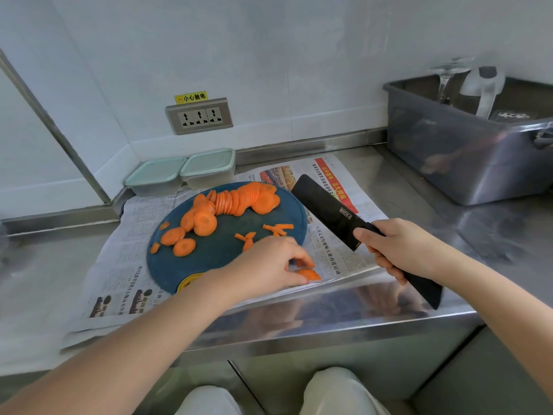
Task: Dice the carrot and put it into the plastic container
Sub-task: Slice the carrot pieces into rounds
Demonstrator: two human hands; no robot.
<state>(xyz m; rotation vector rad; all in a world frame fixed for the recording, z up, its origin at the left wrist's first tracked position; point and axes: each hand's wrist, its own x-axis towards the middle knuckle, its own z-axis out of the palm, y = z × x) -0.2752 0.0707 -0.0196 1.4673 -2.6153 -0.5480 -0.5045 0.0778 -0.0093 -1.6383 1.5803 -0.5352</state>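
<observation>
While the left hand [266, 266] pinches a carrot piece [310, 274] in its fingers [300, 259] just off the near rim of the blue cutting board [221, 265], that piece belongs flat on the board, knuckles forward. The right hand [402, 250] grips the knife [329, 209], blade raised over the newspaper [125, 235]. The other carrot slices [236, 202] lie on the board, and the lidded plastic containers [208, 166] stand by the wall.

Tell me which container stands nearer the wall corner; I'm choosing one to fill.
The left container, next to the corner; the right container stands beside it, under the socket.
</observation>
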